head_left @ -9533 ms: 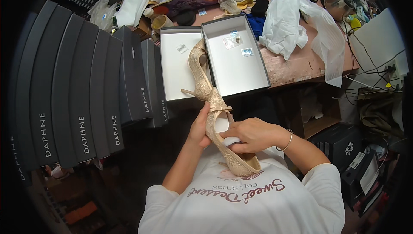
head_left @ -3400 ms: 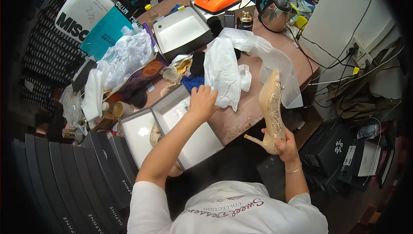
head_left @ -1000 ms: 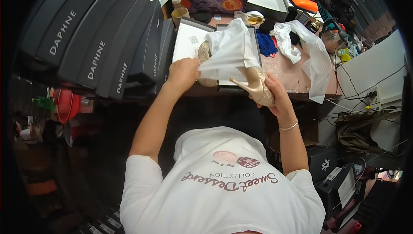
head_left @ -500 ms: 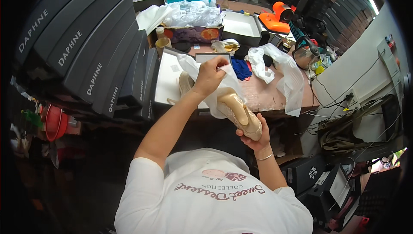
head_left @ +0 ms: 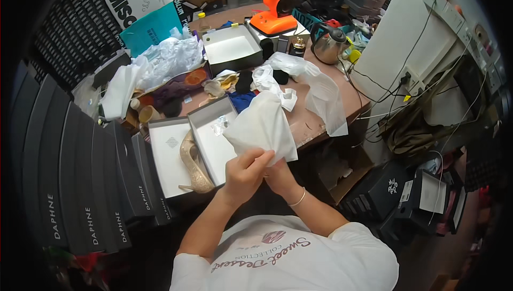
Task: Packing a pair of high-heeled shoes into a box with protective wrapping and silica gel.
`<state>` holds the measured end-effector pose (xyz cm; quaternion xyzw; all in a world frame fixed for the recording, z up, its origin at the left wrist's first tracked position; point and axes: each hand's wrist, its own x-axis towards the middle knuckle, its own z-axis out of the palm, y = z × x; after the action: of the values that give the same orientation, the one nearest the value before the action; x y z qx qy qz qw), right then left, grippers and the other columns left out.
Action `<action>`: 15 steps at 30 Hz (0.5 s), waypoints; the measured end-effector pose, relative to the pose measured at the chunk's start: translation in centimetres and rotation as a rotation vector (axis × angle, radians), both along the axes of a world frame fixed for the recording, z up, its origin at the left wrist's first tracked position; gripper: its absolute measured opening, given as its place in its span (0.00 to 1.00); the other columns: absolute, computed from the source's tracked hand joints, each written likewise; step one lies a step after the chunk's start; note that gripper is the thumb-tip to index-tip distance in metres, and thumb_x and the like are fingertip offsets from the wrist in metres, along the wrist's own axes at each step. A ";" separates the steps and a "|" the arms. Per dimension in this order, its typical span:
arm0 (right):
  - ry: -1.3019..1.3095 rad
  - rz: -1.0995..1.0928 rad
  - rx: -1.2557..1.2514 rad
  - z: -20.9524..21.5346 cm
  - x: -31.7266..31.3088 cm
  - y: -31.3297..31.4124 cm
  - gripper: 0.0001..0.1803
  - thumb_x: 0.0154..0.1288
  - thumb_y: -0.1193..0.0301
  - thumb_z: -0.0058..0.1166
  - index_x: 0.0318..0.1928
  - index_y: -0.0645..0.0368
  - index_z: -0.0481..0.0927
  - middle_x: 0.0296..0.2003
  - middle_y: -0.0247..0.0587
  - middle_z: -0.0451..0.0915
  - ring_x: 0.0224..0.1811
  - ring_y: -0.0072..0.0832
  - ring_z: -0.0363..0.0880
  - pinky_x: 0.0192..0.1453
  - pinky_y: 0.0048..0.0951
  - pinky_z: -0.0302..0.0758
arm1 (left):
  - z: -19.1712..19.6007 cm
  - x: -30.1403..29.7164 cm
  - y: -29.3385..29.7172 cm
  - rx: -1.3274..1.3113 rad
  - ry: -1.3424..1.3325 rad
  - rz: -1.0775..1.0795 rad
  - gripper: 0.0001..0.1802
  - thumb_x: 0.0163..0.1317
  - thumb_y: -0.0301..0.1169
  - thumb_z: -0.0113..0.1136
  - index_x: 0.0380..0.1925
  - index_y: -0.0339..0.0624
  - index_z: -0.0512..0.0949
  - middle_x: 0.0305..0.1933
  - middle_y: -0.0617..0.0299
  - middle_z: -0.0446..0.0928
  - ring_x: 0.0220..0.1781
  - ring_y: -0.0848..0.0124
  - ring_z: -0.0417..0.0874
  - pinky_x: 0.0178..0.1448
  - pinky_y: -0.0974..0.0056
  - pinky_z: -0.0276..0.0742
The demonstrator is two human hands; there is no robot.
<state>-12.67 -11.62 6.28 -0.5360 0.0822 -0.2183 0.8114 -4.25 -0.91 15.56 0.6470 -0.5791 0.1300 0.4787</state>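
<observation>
My left hand (head_left: pixel 245 172) and my right hand (head_left: pixel 278 172) are together in front of my chest, both gripping the lower end of a white cloth bag (head_left: pixel 263 125). The bag bulges and stands up over the table edge; what is inside it is hidden. Just left of my hands lies a glittery beige high-heeled shoe (head_left: pixel 193 164) between the open white shoe box (head_left: pixel 214 141) and its lid (head_left: pixel 170 157).
A row of dark shoe boxes (head_left: pixel 85 184) stands at the left. The brown table (head_left: pixel 315 125) carries crumpled white bags, an orange tape dispenser (head_left: pixel 273 18), a metal kettle (head_left: pixel 327 45) and another open box (head_left: pixel 230 49). More boxes sit on the floor at right.
The shoe that my right hand held beside the white bag half a second ago is no longer visible. Both hands have closed on the bag's lower end.
</observation>
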 end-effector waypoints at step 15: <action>0.106 0.099 0.456 -1.9 -1.9 -5.5 0.29 0.67 0.59 0.50 0.65 0.59 0.65 0.62 0.43 0.69 0.65 0.37 0.68 0.67 0.36 0.66 | -4.5 -5.5 -3.7 -0.017 0.107 -0.354 0.18 0.51 0.19 0.58 0.45 0.35 0.77 0.36 0.56 0.77 0.28 0.66 0.81 0.27 0.68 0.78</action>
<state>-14.57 -17.09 4.38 -0.3529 0.1454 -0.1255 0.9157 -9.77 -4.58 11.05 0.5370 -0.6565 0.0140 0.5295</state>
